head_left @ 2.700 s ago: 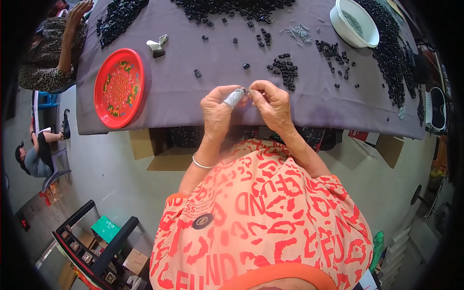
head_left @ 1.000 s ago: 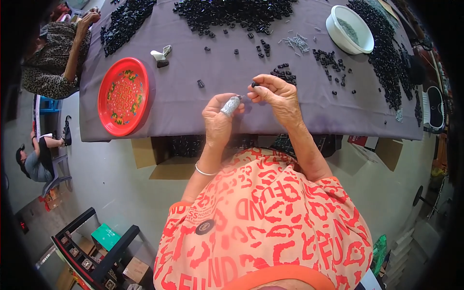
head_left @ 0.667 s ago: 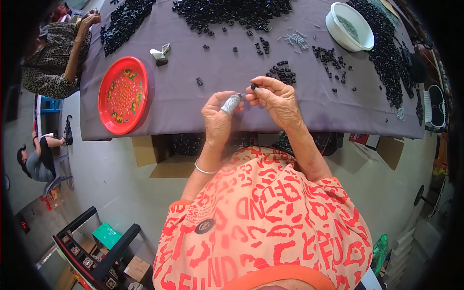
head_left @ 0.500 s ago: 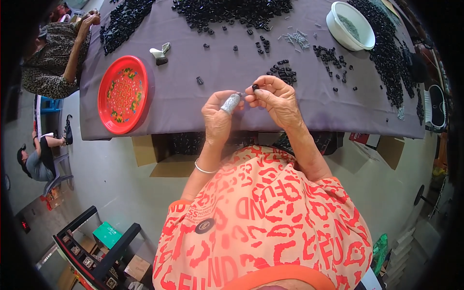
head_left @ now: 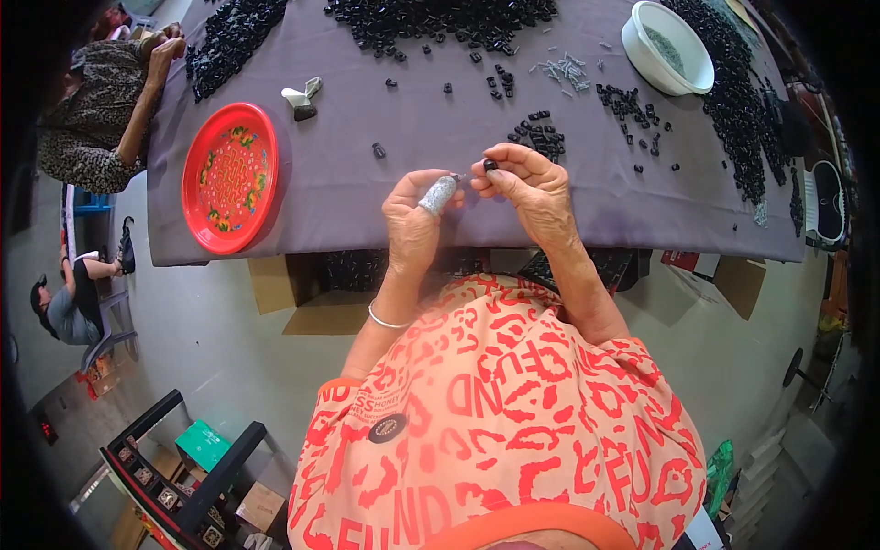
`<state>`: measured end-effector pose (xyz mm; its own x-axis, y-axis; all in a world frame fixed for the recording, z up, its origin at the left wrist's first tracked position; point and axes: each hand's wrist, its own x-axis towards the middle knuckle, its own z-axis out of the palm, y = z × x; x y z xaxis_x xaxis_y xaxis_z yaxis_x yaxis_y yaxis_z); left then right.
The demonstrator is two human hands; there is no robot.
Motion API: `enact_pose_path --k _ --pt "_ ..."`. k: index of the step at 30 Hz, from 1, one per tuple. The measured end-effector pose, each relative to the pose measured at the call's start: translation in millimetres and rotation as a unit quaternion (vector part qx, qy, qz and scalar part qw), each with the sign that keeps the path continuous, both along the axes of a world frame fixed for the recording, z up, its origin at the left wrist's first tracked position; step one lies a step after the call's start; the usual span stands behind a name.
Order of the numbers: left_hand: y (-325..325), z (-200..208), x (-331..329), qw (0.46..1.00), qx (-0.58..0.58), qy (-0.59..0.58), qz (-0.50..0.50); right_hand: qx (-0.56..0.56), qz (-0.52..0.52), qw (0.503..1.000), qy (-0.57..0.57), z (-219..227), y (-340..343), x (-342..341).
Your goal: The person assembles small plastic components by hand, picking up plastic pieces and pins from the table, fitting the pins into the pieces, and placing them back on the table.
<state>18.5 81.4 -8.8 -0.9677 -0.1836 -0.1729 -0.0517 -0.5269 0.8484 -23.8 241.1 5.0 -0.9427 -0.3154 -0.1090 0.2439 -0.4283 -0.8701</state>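
Note:
Over the near part of the table my two hands face each other, close together. My right hand (head_left: pixel 533 194) pinches a small black plastic part (head_left: pixel 490 165) between thumb and fingers. My left hand (head_left: pixel 411 218) is closed in a pinch, its thumb covered by a grey wrap (head_left: pixel 438 195). At its fingertips is a tiny dark piece, too small to name, with a thin greyish bit showing in the gap toward my right hand. Beyond my right hand lies a loose group of black parts (head_left: pixel 541 137). A single black part (head_left: pixel 379 150) rests beyond my left hand.
A red patterned tray (head_left: pixel 191 183) is at the left. Large heaps of black parts (head_left: pixel 440 20) cover the far side. Small grey pins (head_left: pixel 566 71) lie near a white bowl (head_left: pixel 697 84) holding grey pieces. Another person (head_left: pixel 101 110) sits at the left edge.
My right hand has shifted very slightly right with the black part, widening the gap to my left hand a little. My left hand keeps its pinch.

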Motion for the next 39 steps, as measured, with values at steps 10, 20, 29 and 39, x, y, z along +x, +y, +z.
enact_pose_path --k 10,20,29,39 --pt "-0.8 -1.7 -0.9 1.000 0.005 0.004 -0.001 -0.045 -0.005 0.998 0.034 -4.6 2.2 2.1" --pt "-0.4 -2.7 -1.0 1.000 0.006 0.011 -0.004 -0.059 -0.005 0.997 0.043 -5.2 6.1 5.3" --pt "0.1 -1.4 -1.2 1.000 -0.002 0.004 0.001 -0.060 0.001 0.998 0.029 -2.5 7.3 5.9" --pt "0.6 -2.0 -1.6 1.000 0.000 0.000 0.004 0.115 -0.055 0.989 0.078 -7.0 6.9 6.4"
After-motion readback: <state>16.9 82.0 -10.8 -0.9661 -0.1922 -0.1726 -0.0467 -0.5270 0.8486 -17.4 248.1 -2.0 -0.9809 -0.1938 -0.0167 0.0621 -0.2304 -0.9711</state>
